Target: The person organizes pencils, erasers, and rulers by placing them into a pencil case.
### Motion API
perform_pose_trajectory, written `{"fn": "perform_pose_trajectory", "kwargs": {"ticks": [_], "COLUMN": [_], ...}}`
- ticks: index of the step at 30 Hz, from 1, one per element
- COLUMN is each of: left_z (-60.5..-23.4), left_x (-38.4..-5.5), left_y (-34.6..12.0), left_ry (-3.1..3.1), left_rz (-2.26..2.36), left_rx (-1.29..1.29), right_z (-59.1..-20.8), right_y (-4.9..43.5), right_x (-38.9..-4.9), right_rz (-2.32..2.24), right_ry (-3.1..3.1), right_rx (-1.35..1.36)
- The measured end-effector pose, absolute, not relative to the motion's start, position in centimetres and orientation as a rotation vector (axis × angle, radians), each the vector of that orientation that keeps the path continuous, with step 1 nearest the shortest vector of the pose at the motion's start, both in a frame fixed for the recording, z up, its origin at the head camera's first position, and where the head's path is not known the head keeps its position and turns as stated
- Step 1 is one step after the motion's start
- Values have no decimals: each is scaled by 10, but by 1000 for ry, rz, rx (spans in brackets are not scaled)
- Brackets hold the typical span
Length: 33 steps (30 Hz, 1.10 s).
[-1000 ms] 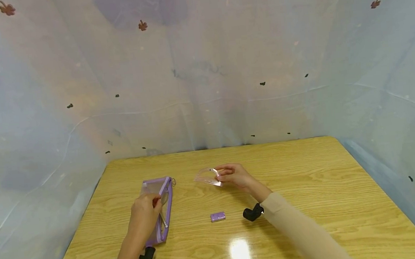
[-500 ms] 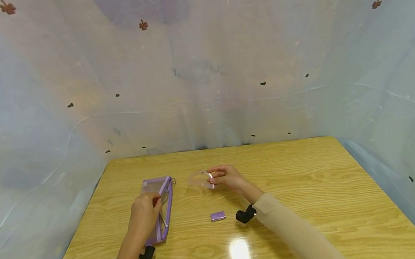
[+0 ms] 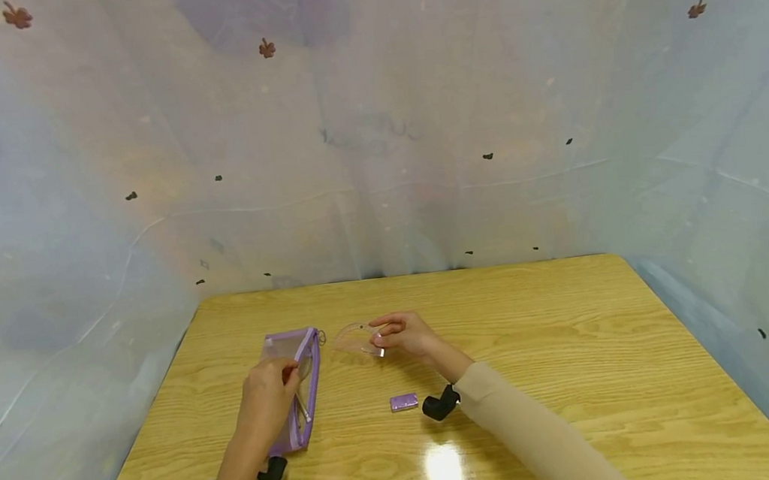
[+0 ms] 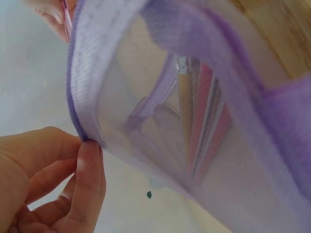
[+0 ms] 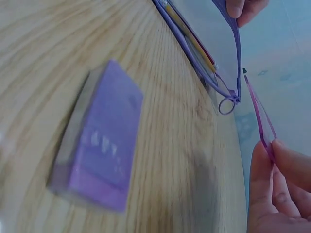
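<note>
My left hand point(image 3: 268, 392) pinches the zipper edge of a purple, see-through pencil case point(image 3: 289, 336), holding its mouth apart. Inside, the left wrist view shows a pencil point(image 4: 184, 107) and pink-and-white striped sticks point(image 4: 206, 116). A clear pinkish protractor point(image 3: 351, 338) is pinched at one end between thumb and fingers of my right hand point(image 3: 409, 336), above the table to the right of the case. Seen edge-on in the right wrist view, the protractor point(image 5: 258, 111) points toward the case's zipper ring point(image 5: 226, 106). A purple-sleeved eraser point(image 3: 404, 402) lies on the table below the right hand.
The wooden table point(image 3: 533, 319) carries the case and the eraser. Pale patterned cloth point(image 3: 375, 120) hangs behind and on both sides. A black wrist camera mount point(image 3: 441, 403) sits at the right wrist, another mount point(image 3: 273, 475) at the left.
My right hand has moved left with the protractor, closer to the pencil case. The left hand, case and eraser stay where they were.
</note>
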State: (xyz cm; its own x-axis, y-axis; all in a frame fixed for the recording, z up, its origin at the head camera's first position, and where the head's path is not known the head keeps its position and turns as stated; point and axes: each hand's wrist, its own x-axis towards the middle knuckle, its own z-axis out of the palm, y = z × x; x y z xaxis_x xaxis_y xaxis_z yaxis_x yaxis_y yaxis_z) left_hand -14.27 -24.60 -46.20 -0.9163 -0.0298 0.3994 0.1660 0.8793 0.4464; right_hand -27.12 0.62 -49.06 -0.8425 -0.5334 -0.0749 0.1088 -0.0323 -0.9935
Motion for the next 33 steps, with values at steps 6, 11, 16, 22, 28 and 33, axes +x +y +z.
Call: {"fn": "perform_pose_trajectory", "kwargs": {"ticks": [6,11,16,22,28,33], "left_z": [-460,-461,-461,-460,-460,-460], "left_x": [-142,-142,-143,-143,-143,-143], "left_y": [-246,-245,-245,-245,-245,-244], "left_ry": [-2666,-2670,-2668,-2669,-2673,-2671], "left_rz": [-682,-676,-676,-672,-679,-674], "left_rx": [-90,-85,-82,-85,-78,-83], "right_z": [-494,-495,-492,-491,-491,-491], "right_y": [-3,-11,-18,-25,-32,-37], "right_x": [-269,-265,-260,-257,-255,-252], "right_rz": [-1943,-1946,-1963,-1956,-1969,-1990], "right_ry": [1813,1828,1832,1849,1845,1825], "right_rx": [-455,-428,-416,-396,-349,-340]}}
